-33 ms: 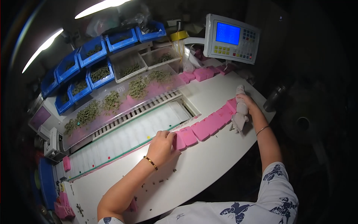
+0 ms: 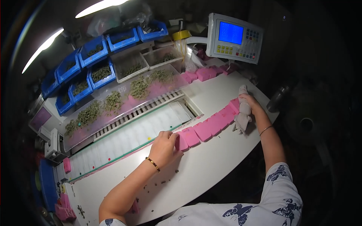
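A curved row of flat pink blocks [image 2: 211, 126] lies edge to edge on the white tabletop, between my two hands. My left hand [image 2: 163, 147] is closed on the pink block [image 2: 181, 142] at the row's left end, its thumb and fingers gripping the near corner. At the far right end, my right hand [image 2: 249, 101] holds a crumpled greyish cloth [image 2: 242, 119] against the last block [image 2: 234, 105]. Part of the right fingers is hidden by the cloth.
Behind the row runs a pale slotted track [image 2: 128, 141] with a green edge. Farther back, a clear tray [image 2: 151, 88] carries heaps of dried green-brown pieces, below blue bins [image 2: 93, 52]. A control panel [image 2: 235, 37] stands back right, a dark bottle [image 2: 278, 98] at the right edge.
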`<state>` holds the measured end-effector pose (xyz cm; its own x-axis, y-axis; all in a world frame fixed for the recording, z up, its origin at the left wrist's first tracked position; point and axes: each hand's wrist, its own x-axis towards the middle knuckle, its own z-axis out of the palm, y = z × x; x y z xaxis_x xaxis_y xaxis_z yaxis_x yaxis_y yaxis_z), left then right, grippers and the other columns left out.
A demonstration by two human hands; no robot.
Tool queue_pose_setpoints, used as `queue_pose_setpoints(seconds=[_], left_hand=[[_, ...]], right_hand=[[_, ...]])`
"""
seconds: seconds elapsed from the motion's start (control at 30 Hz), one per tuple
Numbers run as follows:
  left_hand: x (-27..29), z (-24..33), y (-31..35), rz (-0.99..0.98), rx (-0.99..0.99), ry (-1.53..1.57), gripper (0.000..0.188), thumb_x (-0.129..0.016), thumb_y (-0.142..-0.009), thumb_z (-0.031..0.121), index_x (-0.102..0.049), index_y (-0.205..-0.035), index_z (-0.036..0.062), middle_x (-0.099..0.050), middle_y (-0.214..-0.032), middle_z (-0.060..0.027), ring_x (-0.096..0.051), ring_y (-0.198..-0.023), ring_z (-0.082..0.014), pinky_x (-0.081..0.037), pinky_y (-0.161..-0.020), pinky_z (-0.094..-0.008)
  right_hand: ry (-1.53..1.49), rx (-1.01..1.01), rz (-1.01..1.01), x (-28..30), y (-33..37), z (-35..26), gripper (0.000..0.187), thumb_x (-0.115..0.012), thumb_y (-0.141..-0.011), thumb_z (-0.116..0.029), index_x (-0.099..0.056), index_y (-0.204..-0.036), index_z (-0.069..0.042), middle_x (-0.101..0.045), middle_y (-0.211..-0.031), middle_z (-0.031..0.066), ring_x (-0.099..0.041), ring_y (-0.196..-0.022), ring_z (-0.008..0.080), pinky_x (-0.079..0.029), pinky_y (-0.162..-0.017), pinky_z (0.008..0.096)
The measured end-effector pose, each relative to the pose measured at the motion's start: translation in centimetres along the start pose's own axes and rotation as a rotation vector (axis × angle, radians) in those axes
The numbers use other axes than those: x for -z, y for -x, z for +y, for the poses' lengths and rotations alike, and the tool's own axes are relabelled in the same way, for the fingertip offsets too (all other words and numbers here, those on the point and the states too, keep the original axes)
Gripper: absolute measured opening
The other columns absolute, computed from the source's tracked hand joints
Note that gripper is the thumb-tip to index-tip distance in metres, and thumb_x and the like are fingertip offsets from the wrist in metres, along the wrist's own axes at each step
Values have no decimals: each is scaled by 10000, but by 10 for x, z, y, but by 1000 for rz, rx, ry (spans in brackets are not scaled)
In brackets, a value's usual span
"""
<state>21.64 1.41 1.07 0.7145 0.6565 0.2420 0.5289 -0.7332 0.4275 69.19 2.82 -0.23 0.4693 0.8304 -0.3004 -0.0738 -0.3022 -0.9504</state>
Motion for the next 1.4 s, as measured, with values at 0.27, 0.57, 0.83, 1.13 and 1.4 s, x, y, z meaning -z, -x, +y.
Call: queue_pose_setpoints(seconds=[0.27,0.57,0.83,1.13,1.4], left_hand=[[34,-8,36,46,13,-74,446,-799,-628,196,-601,-982,14,-585,-1029,-151,-543,-970,-339,-461,-868,-410],[129,-46,148,-221,372,-188,439,-804,-615,188,-614,-953,-20,-613,-958,-187,-599,-904,-360,-492,-808,-414],[182,-45,209,-587,801,-432,421,-791,-636,289,-640,-859,-34,-634,-919,-186,-616,-853,-363,-496,-783,-433],[161,-4,143,-243,529,-390,405,-714,-747,240,-628,-1085,33,-648,-973,-167,-632,-868,-348,-503,-759,-427],[86,12,-4,-71,6,-111,283,-698,-802,164,-631,-1046,37,-665,-939,-162,-643,-783,-345,-513,-700,-400]], right_hand=[[106,-63,-115,-55,49,-11,285,-641,-802,-297,-607,-922,-41,-624,-776,70,-624,-632,190,-532,-595,312],[113,-81,-592,-169,140,-6,356,-692,-770,-213,-630,-1011,41,-647,-877,89,-629,-741,158,-524,-666,297],[53,-154,-975,-263,190,1,329,-676,-795,-267,-643,-984,0,-643,-898,74,-607,-797,146,-493,-713,298],[871,475,-624,-232,158,-19,612,-675,-720,-490,-608,-965,67,-647,-946,234,-635,-870,332,-482,-772,379],[516,20,-461,-162,104,-26,481,-625,-868,-457,-623,-931,19,-657,-952,178,-611,-791,231,-484,-739,340]])
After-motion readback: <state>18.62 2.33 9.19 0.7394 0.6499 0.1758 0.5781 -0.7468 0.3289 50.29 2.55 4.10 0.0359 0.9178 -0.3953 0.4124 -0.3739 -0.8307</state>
